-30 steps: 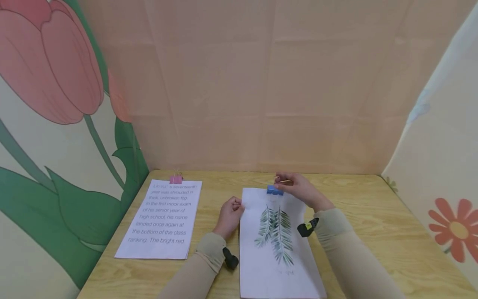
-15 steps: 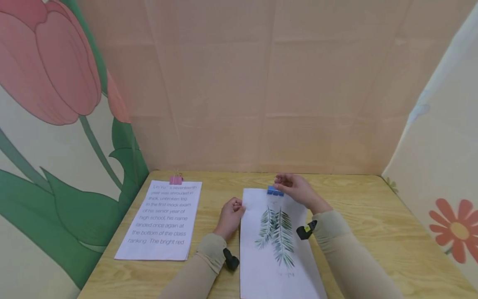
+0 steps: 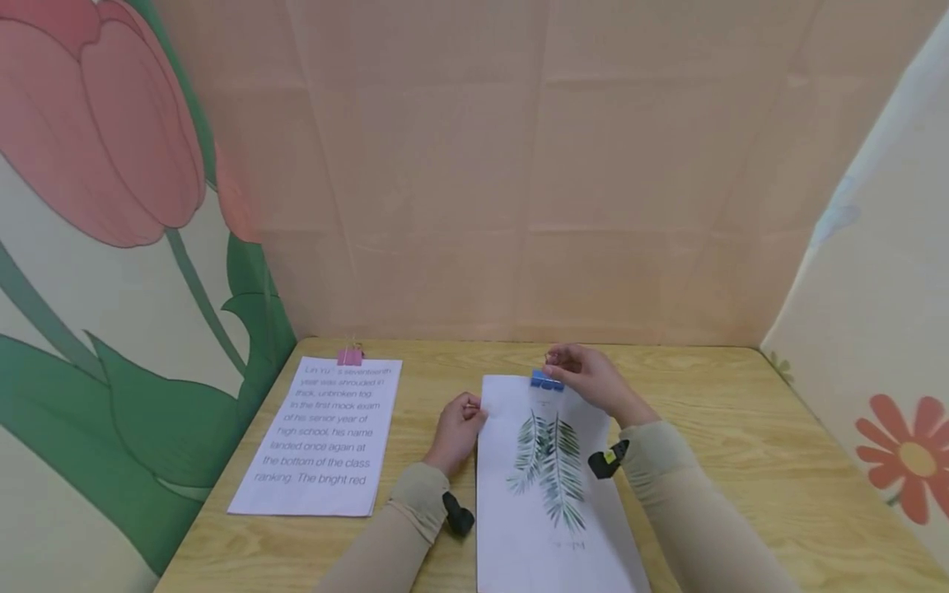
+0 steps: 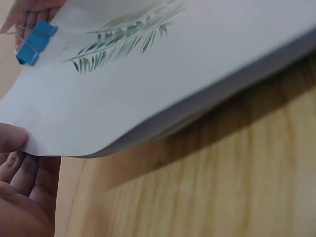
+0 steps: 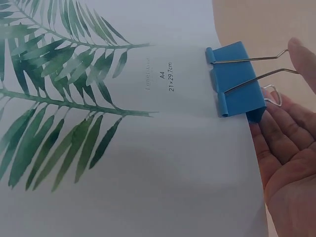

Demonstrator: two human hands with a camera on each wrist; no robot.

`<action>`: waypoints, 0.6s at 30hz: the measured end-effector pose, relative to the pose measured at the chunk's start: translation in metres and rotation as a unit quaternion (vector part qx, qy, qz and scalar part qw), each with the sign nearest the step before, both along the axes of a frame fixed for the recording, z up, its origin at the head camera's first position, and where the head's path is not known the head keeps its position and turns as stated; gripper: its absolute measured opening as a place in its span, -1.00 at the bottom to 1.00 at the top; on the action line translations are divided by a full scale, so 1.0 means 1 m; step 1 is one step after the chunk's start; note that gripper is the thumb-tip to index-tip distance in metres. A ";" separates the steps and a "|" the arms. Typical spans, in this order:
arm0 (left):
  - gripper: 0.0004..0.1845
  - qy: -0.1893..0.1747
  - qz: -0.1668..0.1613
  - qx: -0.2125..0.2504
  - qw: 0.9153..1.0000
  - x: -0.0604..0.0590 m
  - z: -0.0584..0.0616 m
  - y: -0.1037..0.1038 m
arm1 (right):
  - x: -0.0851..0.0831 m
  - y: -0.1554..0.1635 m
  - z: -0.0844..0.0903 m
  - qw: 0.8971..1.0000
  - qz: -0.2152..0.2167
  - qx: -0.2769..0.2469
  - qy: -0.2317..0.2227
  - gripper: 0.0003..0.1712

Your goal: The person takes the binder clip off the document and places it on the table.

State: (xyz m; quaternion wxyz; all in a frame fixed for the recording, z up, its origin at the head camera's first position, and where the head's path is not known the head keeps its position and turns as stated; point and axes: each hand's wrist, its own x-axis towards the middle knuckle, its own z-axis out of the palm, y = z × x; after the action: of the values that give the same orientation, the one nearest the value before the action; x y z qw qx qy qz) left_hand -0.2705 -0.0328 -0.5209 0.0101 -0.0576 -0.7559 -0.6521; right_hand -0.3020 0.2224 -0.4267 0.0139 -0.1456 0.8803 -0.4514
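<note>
Blue binder clip (image 5: 237, 79) sits on paper stack's (image 3: 549, 494) far edge; our right hand (image 3: 593, 379) pinches its wire handles, left hand (image 3: 458, 424) pinching the left edge. Keep sheets squared.

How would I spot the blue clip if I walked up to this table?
On the wooden table lie two paper stacks. Find the right one, printed with green fern leaves; the blue clip grips its far edge, at the right hand. The other stack's clip is pink.
</note>
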 end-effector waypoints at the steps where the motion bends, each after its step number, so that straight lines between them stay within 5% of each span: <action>1: -0.94 -0.002 0.000 -0.001 1.000 0.000 0.000 0.000 | 0.000 0.000 -0.001 1.000 0.000 -0.002 0.002 -0.55; 7: -0.92 0.002 -0.003 -0.007 1.000 0.001 0.000 -0.001 | 0.000 0.000 -0.003 1.000 -0.012 -0.006 0.024 -0.57; 18: -0.89 0.009 -0.012 -0.014 1.000 0.006 0.002 0.001 | -0.001 0.010 -0.001 0.992 -0.106 -0.054 0.041 -0.47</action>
State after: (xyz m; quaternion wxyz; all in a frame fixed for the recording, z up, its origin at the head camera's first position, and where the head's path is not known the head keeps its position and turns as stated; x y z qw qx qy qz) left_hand -0.2650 -0.0321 -0.5192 0.0085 -0.0729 -0.7638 -0.6413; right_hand -0.3034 0.2325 -0.4278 -0.0776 -0.0702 0.8650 -0.4907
